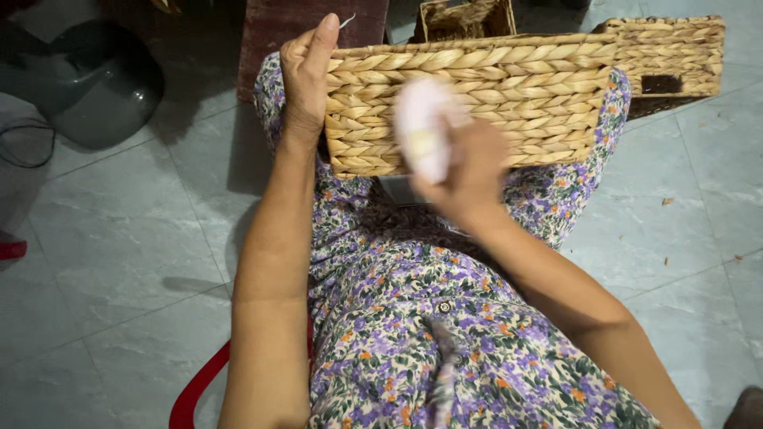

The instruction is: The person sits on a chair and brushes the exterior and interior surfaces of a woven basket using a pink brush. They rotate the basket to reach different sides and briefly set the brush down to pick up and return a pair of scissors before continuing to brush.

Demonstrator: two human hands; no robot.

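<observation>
Grey stone-look tiles (119,238) spread under you as you sit on a red-framed chair (195,393), your lap draped in a floral-print dress (413,318) that serves as the workbench here. Across your knees lies the biggest item in hand, a woven basket (477,95) of pale plaited straw, tipped on its side so that one broad wall faces you, a position that puts the weave within easy reach. Behind it, on the floor, stand a second woven basket (675,52) with a dark handle slot and a smaller one (465,17), both well apart from your hands. A dark rounded object (91,83), smooth and glossy, sits off to your left beside a looped black cord (24,147). Your left hand (306,75) clamps the basket's left edge, thumb raised against the rim and fingers wrapped around behind the corner, apparently to keep the piece steady on your lap. Your right hand (469,175) is closed around a pale pink cloth-like wad (421,127), pressed against or just before the basket's facing wall; motion blur leaves the exact contact unclear. A thin pale strand (347,20) pokes up just past your left thumb tip, and what it belongs to cannot be made out.
</observation>
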